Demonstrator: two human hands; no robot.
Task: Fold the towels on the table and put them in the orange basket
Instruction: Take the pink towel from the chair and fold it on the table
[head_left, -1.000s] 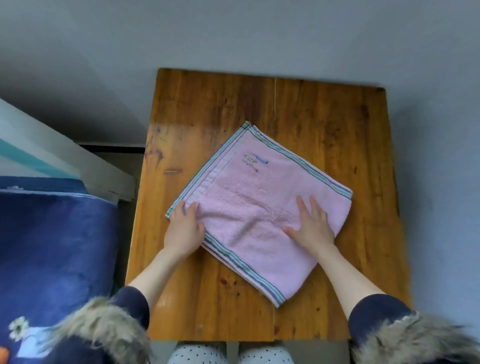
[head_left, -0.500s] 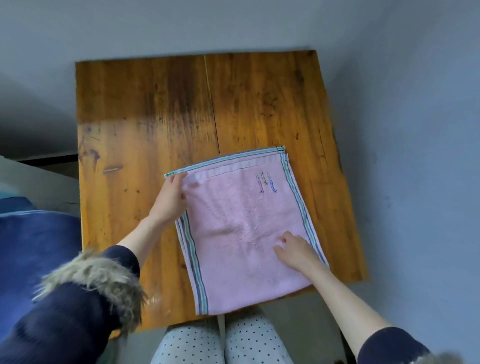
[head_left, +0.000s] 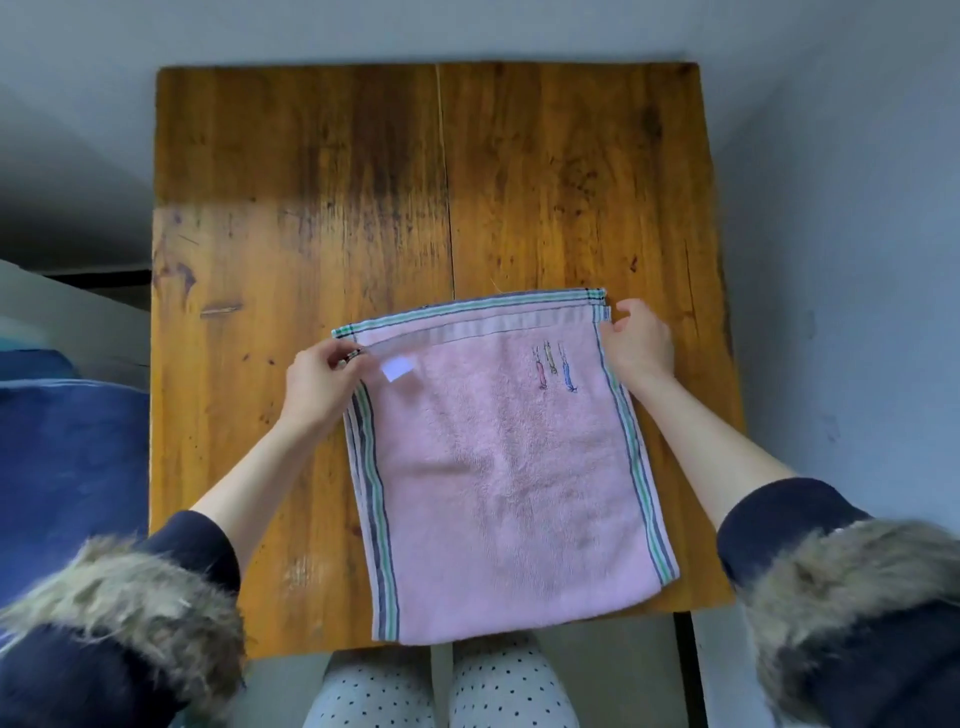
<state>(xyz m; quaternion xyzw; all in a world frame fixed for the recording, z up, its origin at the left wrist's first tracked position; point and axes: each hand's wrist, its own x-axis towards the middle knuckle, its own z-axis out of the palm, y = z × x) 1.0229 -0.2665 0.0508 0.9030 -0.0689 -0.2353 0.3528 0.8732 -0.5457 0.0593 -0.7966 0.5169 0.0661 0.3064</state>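
Observation:
A pink towel (head_left: 498, 478) with green and grey striped borders lies folded on the wooden table (head_left: 322, 218), its near edge hanging slightly over the table's front. My left hand (head_left: 317, 382) pinches the towel's far left corner, lifting the top layer so a white label shows. My right hand (head_left: 636, 343) grips the far right corner at the edge. No orange basket is in view.
A blue fabric surface (head_left: 67, 457) lies to the left of the table, with a white ledge (head_left: 67, 312) behind it. My knees in dotted trousers (head_left: 441, 686) show below the table's front edge. Grey floor surrounds the table.
The towel has been turned square to me. My right hand left the towel's middle and took the far right corner; my left hand now pinches the far left corner.

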